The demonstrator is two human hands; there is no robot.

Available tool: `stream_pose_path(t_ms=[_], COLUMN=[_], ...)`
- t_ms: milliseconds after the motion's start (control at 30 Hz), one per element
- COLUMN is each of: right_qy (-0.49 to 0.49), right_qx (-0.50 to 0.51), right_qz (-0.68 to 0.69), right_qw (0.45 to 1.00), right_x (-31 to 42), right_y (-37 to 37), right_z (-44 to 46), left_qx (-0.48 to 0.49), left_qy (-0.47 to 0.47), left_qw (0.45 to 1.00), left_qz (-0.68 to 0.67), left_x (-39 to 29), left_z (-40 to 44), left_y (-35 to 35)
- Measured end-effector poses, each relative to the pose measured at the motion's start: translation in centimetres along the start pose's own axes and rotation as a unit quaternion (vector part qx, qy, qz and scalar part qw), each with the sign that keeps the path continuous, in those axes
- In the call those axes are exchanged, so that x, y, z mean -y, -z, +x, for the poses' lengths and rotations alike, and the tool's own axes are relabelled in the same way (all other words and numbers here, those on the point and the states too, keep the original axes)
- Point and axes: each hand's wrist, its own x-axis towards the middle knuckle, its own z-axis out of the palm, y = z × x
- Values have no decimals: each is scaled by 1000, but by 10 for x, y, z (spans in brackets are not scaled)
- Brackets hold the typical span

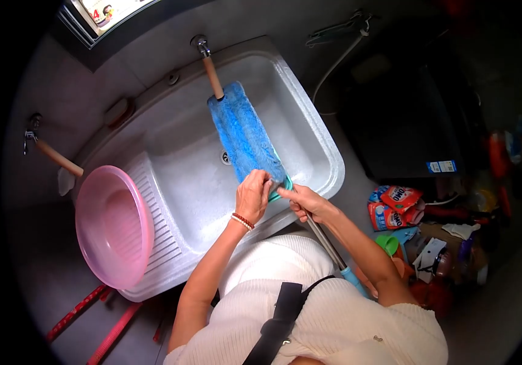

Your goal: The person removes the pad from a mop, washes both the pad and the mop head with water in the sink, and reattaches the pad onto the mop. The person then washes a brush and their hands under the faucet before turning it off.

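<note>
A flat mop with a fluffy blue pad (243, 131) lies over the grey sink, pad side up. Its far end is at the tap's hose, and a teal edge of the mop frame (288, 182) shows at the near end. My left hand (253, 196), with bracelets on the wrist, pinches the pad's near end. My right hand (309, 204) is closed around the mop close to the head, thumb towards the frame. From it the metal mop handle (327, 243) runs down past my right side to a light-blue grip. Some fingertips are hidden.
The sink (182, 207) has a ribbed washboard on its left, where a pink basin (115, 228) rests tilted. Two taps with hoses stick out from the wall, one tap (200, 45) above the sink. Detergent bags (395, 207) and clutter lie at right, below a black appliance (413, 121).
</note>
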Motion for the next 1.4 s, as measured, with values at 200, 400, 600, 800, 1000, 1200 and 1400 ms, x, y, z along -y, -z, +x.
stream_pose_path(t_ms=[200,400,600,800,1000,1200,1400], right_qy=[3,20,-30,-26,-27,-27,87], right_qx=[-61,-80,-35,-48,-79,-101,-177], right_qz=[16,-35,8,-34,-68,-70,-130], right_qw=[998,996,999,998,994,992,972], right_x=[-13,-10,-9,-11,-15,-31,-49], right_y=[5,10,16,22,16,31,39], right_z=[10,13,15,8,-22,-54,-91], left_qx=[40,0,-61,-56,-49,-92,-155], left_qy=[87,163,161,73,68,127,192], left_qw=[995,983,985,991,962,926,910], left_qz=[-32,-84,29,92,258,343,334], left_x=[-2,23,26,48,73,113,128], left_z=[8,14,39,55,107,160,193], left_y=[-13,-28,-19,-11,40,75,84])
